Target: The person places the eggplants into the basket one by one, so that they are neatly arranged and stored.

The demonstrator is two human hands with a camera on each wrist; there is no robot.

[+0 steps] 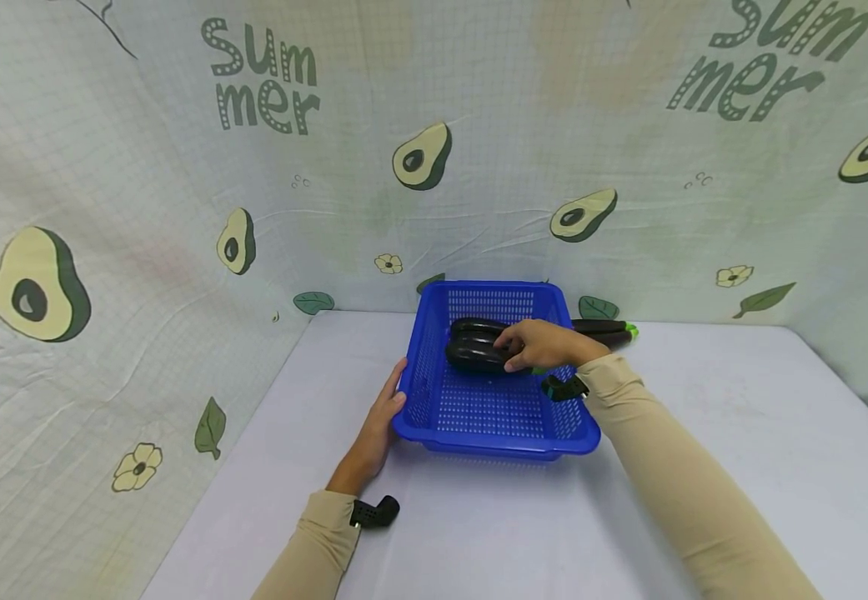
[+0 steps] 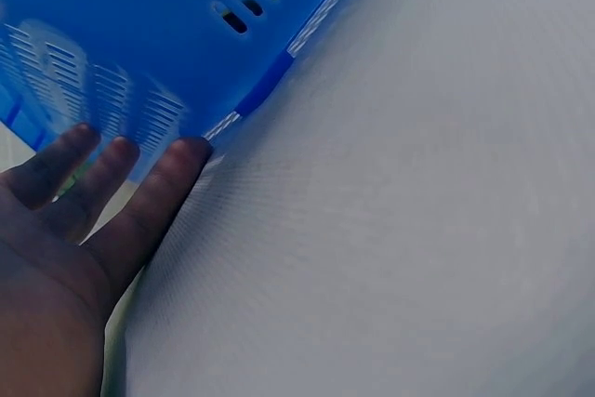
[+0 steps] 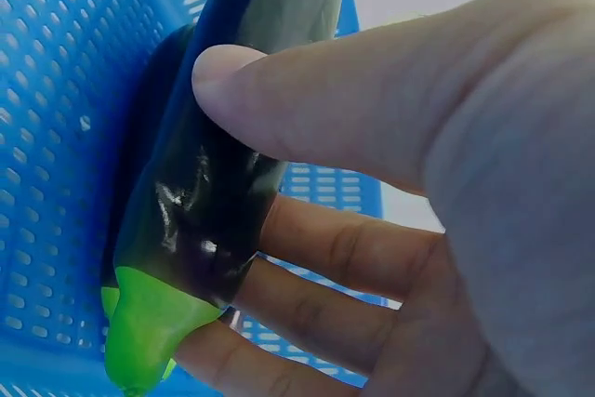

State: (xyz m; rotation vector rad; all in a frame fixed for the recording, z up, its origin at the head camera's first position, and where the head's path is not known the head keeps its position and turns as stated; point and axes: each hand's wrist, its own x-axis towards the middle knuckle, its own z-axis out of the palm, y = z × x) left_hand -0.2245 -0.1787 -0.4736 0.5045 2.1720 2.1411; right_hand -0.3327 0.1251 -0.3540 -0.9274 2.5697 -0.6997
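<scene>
We see one blue perforated plastic basket [image 1: 489,440] on the white table [image 1: 741,483], and in it lie at least two glossy, dark eggplants [image 1: 474,360], side by side toward the basket's far wall; whether a third is hidden among them we cannot tell. Over the basket's right wall comes our right hand [image 1: 546,343], its thumb and fingers [image 3: 325,239] clamped on the opposite sides of one of these, the gripped eggplant [image 3: 172,220], whose bright green cap points downward in the right wrist view. Our left hand [image 1: 379,421] is at the basket's left wall, its fingers straight, spread apart and touching the plastic from outside. Just beyond the basket's right wall we count two more eggplants [image 1: 604,332], lying together with their green stem ends pointing away from it and partly hidden by it. Behind the basket hangs a pale printed cloth [image 1: 494,108], on which we count five halved avocados and two "summer" letterings
</scene>
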